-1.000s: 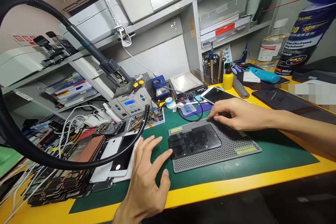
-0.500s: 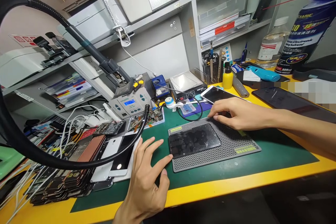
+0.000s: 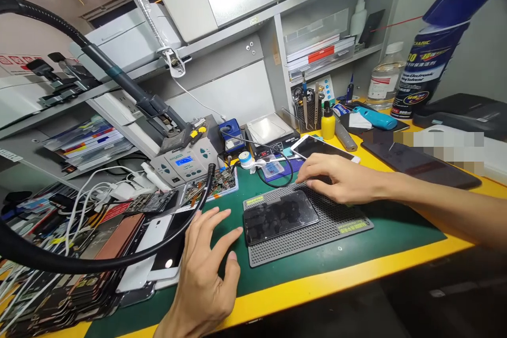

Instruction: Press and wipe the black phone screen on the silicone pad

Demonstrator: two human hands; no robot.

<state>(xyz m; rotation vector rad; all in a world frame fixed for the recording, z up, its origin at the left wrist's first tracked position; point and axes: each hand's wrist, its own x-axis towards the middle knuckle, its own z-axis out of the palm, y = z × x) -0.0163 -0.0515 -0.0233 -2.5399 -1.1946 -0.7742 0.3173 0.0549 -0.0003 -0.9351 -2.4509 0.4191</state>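
Note:
A black smartphone [image 3: 281, 216] lies screen up on a grey perforated mat [image 3: 277, 253], its glass smudged. My left hand [image 3: 209, 269] is open just left of the phone, fingers spread, with the index fingertip close to the phone's left edge. Over the far right part of the mat is my right hand [image 3: 340, 177], palm down. Its fingers bend down to the mat's far edge, the thumb a little apart from them, and I see nothing held there. Part of the mat is hidden beneath this hand.
A black flexible hose [image 3: 119, 264] arcs across the left, above stacked phone parts [image 3: 79, 290] and white phones [image 3: 144, 259]. Behind stand a soldering station [image 3: 186, 163] and a yellow bottle [image 3: 328, 121]. A spray can [image 3: 428, 58] rises at right.
The view has turned, so the scene sits further left. My left index fingertip has come slightly away from the phone's edge. The right hand stays over the mat's far edge.

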